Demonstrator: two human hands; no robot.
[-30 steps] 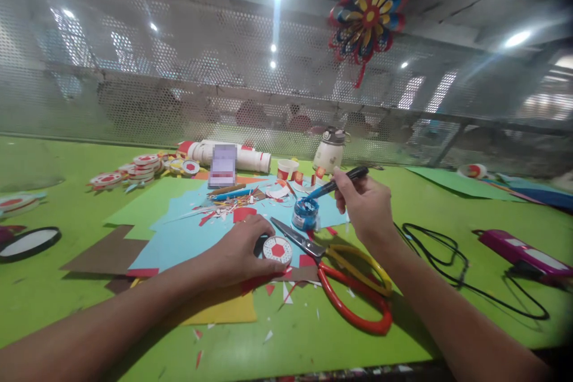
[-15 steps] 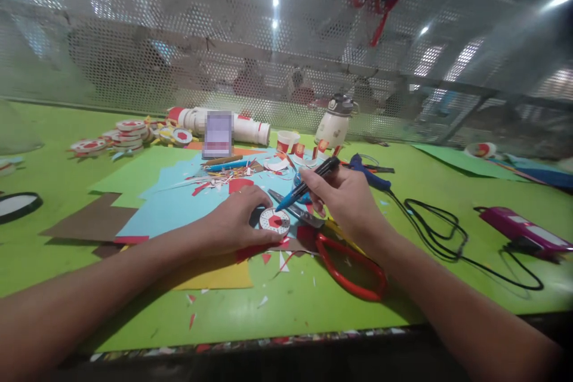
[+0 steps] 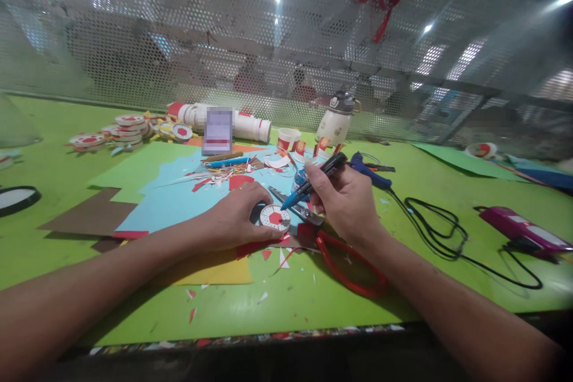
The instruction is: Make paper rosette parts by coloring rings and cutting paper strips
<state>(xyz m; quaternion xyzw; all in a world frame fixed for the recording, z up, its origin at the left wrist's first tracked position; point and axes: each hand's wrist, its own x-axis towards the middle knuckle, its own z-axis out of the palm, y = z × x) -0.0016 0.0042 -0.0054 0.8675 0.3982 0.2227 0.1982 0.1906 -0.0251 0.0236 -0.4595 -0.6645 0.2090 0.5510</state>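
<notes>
My left hand (image 3: 236, 216) presses down on a round white paper disc (image 3: 274, 218) with a red centre, fingers around its left edge. My right hand (image 3: 344, 200) grips a black brush (image 3: 313, 180) with a blue tip that points down at the disc, just above its right side. A small jar of blue paint (image 3: 299, 179) stands behind the brush, partly hidden. Scissors with red and yellow handles (image 3: 331, 245) lie under my right hand, blades toward the disc.
Blue, brown, yellow and green paper sheets (image 3: 179, 200) lie on the green table (image 3: 286, 304). Stacked paper discs (image 3: 128, 129) sit far left. A white roll (image 3: 244, 127), paper cup (image 3: 286, 138), white bottle (image 3: 339, 120), glue gun (image 3: 369, 172), black cable (image 3: 447, 236) and pink device (image 3: 521, 231) lie behind and right.
My right hand has brought the brush from the paint jar down to the disc. The view tilted downward. My left hand stays on the disc.
</notes>
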